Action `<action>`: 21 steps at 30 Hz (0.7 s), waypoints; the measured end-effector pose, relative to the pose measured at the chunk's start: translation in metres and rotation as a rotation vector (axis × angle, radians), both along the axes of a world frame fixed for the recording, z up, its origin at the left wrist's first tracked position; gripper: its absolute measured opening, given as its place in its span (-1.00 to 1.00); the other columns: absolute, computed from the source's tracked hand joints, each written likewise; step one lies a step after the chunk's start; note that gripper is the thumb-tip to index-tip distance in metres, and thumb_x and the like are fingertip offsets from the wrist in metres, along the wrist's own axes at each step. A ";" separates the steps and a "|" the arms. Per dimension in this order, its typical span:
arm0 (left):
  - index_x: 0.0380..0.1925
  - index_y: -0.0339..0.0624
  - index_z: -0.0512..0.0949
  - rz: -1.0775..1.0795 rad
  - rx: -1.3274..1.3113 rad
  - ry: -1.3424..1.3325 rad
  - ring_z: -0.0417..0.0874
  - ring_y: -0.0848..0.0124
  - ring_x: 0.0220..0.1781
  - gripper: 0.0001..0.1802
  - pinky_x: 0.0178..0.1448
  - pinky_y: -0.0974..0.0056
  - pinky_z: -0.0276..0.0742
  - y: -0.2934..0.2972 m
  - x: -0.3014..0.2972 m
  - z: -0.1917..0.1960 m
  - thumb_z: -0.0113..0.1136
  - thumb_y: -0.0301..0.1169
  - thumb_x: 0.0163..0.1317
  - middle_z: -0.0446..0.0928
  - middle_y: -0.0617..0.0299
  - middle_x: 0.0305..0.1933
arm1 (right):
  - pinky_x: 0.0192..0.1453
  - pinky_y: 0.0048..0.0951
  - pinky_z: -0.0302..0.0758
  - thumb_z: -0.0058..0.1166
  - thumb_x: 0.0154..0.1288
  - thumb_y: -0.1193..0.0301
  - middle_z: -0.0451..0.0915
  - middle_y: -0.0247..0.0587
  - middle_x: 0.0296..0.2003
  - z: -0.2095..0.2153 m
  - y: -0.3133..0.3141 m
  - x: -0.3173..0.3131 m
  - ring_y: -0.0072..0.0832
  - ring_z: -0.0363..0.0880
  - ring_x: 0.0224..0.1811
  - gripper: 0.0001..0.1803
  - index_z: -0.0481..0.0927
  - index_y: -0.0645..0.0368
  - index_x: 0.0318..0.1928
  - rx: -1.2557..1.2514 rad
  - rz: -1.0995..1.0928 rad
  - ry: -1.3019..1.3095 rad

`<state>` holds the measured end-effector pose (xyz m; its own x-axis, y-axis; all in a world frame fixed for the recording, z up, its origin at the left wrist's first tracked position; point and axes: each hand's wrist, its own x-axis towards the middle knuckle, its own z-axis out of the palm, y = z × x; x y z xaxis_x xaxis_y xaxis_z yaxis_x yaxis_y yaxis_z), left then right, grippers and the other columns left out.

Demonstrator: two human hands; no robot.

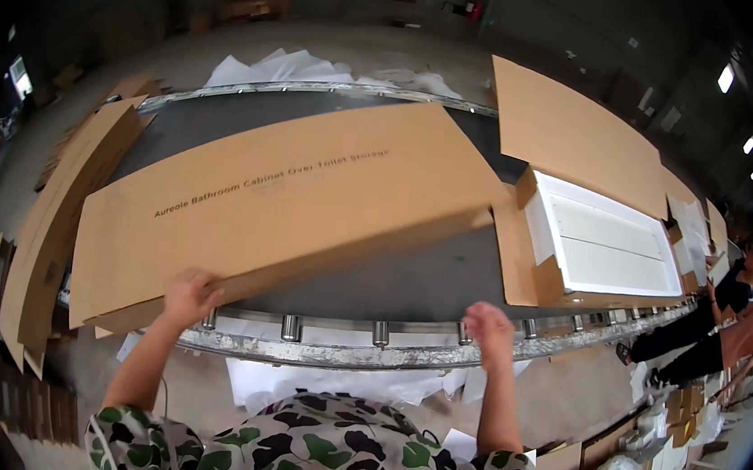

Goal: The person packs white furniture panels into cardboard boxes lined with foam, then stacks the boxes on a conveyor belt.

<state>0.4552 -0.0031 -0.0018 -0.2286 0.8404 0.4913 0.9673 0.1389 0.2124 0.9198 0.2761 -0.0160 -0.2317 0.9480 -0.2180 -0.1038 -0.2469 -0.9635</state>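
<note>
R hand point(488, 327) blurred, can't sort its fingers. L hand point(192, 297): I can't make out fingertip contact w/ big box point(306, 210), whose underside's hidden. White panel point(616, 244) hides what's below. 2 ppl point(734, 292) far R, hands too small. Shirt point(325, 443) cut off at btm.

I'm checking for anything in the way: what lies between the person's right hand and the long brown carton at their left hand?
In the head view, only dark conveyor surface shows between the right hand and the carton.
</note>
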 end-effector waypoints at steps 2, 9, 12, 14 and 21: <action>-0.41 -0.12 0.55 0.113 -0.180 -0.131 0.52 0.10 -0.33 -0.70 -0.25 0.10 0.43 -0.052 -0.006 0.011 0.35 -0.28 -0.18 0.49 0.11 -0.44 | -0.38 -0.57 0.50 0.02 0.28 0.15 0.58 -0.26 -0.29 -0.014 0.046 0.014 -0.54 0.55 -0.35 -0.64 0.50 0.20 -0.14 -0.052 -0.167 0.133; -0.38 -0.04 0.55 0.490 -0.150 0.067 0.46 0.18 -0.11 -0.67 0.06 0.11 0.27 -0.092 0.018 0.013 0.36 -0.28 -0.23 0.50 0.21 -0.31 | -0.50 -0.59 0.28 0.07 0.23 0.11 0.34 -0.49 -0.65 -0.051 0.120 0.005 -0.63 0.22 -0.61 -0.75 0.54 -0.01 -0.28 -0.334 0.089 0.619; -0.21 -0.09 0.52 0.478 0.012 -0.247 0.39 0.15 0.05 -0.52 0.20 0.08 0.18 -0.089 0.033 0.023 0.31 -0.29 -0.26 0.46 0.13 -0.11 | -0.47 -0.53 0.36 0.10 0.22 0.24 0.59 -0.41 -0.42 -0.039 0.127 -0.007 -0.61 0.46 -0.47 -0.72 0.50 0.09 -0.13 -0.307 -0.028 0.399; -0.08 -0.12 0.47 0.518 0.139 -0.274 0.33 0.11 0.14 -0.40 0.25 0.05 0.13 -0.089 0.042 0.025 0.30 -0.25 -0.26 0.40 0.06 0.03 | -0.55 -0.63 0.29 0.04 0.24 0.25 0.58 -0.34 -0.27 -0.036 0.148 0.018 -0.62 0.48 -0.44 -0.70 0.48 0.12 -0.07 -0.141 0.131 0.418; 0.06 -0.13 0.34 0.606 0.504 0.129 0.06 -0.06 0.35 -0.23 0.30 0.03 0.13 -0.048 0.007 0.050 0.44 -0.45 -0.26 0.03 -0.11 0.33 | -0.73 -0.74 0.14 -0.16 0.34 0.12 0.47 -0.40 -0.63 0.070 0.122 0.017 -0.70 0.27 -0.72 -0.65 0.50 0.14 -0.29 0.348 -0.232 0.252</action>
